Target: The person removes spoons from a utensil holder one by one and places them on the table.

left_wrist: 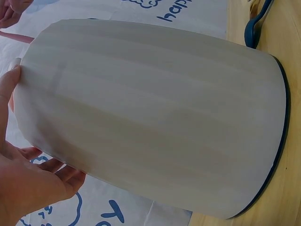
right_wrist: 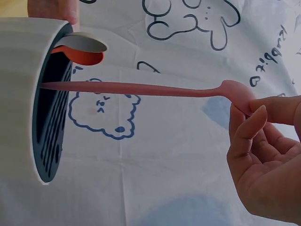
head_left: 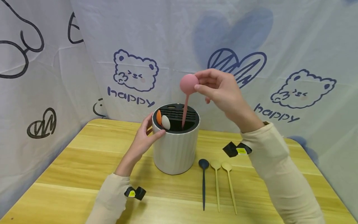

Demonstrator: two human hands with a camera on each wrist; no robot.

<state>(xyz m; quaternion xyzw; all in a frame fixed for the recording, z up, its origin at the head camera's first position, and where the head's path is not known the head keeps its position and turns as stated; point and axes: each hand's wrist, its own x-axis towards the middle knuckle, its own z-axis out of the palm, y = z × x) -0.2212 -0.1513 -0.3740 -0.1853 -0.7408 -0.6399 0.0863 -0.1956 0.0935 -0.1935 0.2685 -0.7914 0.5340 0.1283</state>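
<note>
A pale printed cloth [head_left: 173, 37] hangs behind a wood-grain table [head_left: 84, 174], on which a ribbed white holder [head_left: 176, 152] with a black slotted top stands upright. The right hand [head_left: 223, 90], above and right of the holder, pinches the bowl of a pink spoon [head_left: 186, 99] between thumb and fingers. The left hand [head_left: 144, 138] grips the holder's left side near the rim, thumb in front and fingers curled behind. The pink spoon's long axis is nearly vertical, bowl up and handle down, leaning slightly; its tip seems just inside the large opening, though the rim hides how deep. Right of the holder lie a dark spoon [head_left: 204, 185] and two yellow spoons [head_left: 217, 186], bowls toward the backdrop. Smallest to view, a white spoon head [head_left: 166, 122] and an orange spoon head [head_left: 159, 117] protrude from the holder.
</note>
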